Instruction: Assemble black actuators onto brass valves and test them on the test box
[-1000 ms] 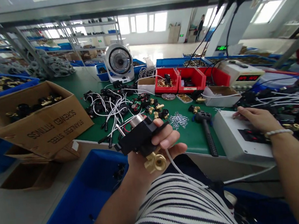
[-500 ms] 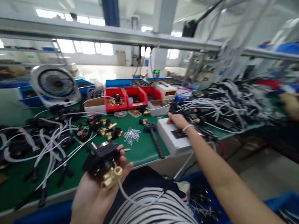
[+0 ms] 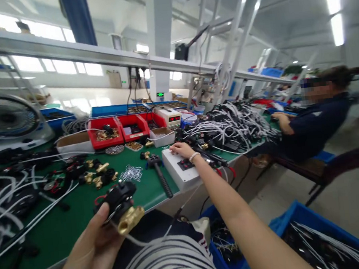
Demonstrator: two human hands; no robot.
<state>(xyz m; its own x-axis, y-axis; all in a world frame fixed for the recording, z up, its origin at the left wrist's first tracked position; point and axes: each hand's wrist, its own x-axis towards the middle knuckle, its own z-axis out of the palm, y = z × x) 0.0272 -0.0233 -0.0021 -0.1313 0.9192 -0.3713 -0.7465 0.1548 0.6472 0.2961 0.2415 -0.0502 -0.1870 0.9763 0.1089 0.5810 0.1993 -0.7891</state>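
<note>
In my left hand (image 3: 92, 238), closed round it, is a black valve actuator with a brass valve body (image 3: 131, 219). The brass ports face right and down, and my thumb lies over the black housing. A white cable (image 3: 139, 241) runs from it across my lap toward the box. My right hand (image 3: 182, 150) rests on the far part of a white control box (image 3: 183, 174), fingers bent onto its top and nothing visibly held. A black-handled tool (image 3: 161, 176) lies just left of the box. Small metal pins (image 3: 131, 173) are heaped farther left.
Brass fittings (image 3: 98, 180) and tangled white-cabled assemblies (image 3: 12, 210) occupy the left. Red bins (image 3: 133, 134) and a power supply (image 3: 168, 118) stand behind. More cabled units (image 3: 229, 125) pile up at right, near a seated co-worker (image 3: 320, 116). A blue crate (image 3: 329, 238) stands lower right.
The view has swung right, bringing the co-worker and blue crate into sight. My left hand has turned the valve, and its thumb now lies on top. My right hand stays on the box.
</note>
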